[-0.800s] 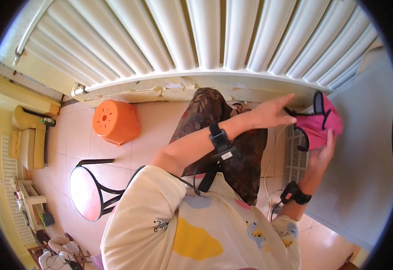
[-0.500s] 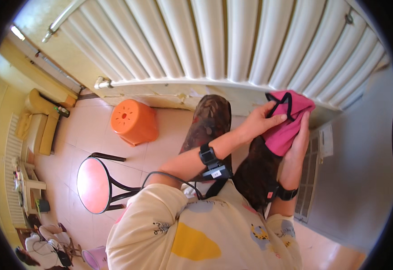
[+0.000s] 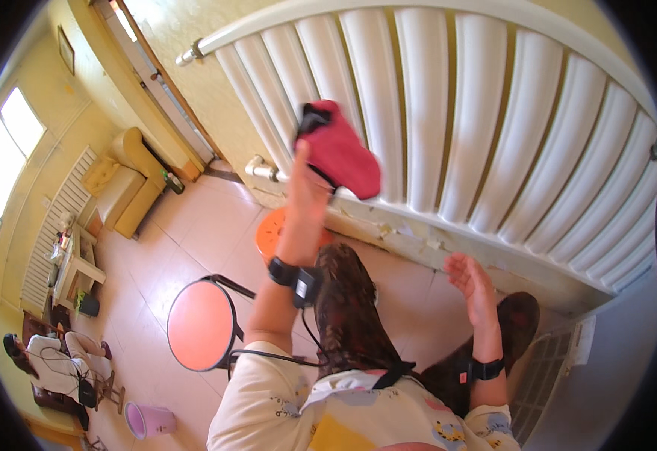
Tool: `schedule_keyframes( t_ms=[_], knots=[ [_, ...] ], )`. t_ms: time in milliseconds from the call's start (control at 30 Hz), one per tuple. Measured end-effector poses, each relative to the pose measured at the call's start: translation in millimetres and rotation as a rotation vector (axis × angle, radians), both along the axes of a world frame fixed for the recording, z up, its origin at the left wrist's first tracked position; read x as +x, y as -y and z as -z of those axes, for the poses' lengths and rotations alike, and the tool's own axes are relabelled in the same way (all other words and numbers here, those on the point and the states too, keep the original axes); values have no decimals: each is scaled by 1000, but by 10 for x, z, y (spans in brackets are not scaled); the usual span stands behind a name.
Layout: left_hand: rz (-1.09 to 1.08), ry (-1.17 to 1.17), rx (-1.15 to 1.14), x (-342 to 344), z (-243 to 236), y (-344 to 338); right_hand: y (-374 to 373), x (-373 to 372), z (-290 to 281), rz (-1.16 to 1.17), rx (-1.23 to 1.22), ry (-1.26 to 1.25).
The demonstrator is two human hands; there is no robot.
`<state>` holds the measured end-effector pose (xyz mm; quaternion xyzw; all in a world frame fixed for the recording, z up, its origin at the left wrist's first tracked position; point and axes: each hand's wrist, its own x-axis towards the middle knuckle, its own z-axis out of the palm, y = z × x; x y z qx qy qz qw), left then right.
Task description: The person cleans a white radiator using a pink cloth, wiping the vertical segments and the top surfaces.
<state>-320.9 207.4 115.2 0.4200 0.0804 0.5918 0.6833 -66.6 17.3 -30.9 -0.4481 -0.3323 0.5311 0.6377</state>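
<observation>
Transferred from a two-handed hold, the pink fabric item (image 3: 349, 156) is grasped by the left hand (image 3: 306, 194) alone, extending right of that grip before the radiator (image 3: 464, 113), while the right hand (image 3: 474, 289), released, stands well apart, leaving handling one-handed.

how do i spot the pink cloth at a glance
Find the white radiator across the top. Before its left half, the left hand holds the pink cloth. Black edging and deep pink set it apart from the orange stool below.

The radiator (image 3: 426, 113) runs before the legs (image 3: 349, 319), 2 stools (image 3: 201, 325) stand left, and a sofa (image 3: 122, 199) farther left.
</observation>
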Motion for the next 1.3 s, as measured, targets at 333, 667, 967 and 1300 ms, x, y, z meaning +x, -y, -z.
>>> schedule_keyframes(
  t_ms=[333, 667, 967, 1300],
  knots=[
    [-1344, -731, 435, -1432, -1705, -2146, -290, 211, 872, 75, -403, 98],
    [-1467, -1405, 391, -1614, -2108, -2848, -487, 187, 1137, 12, -469, 182],
    [-1450, -1377, 624, -1005, -2100, -2315, -636, 10, 1090, -40, -502, 242],
    [-1399, -702, 1462, 423, -1861, -1504, -788, -60, 1262, -83, -478, 314]
  ],
)
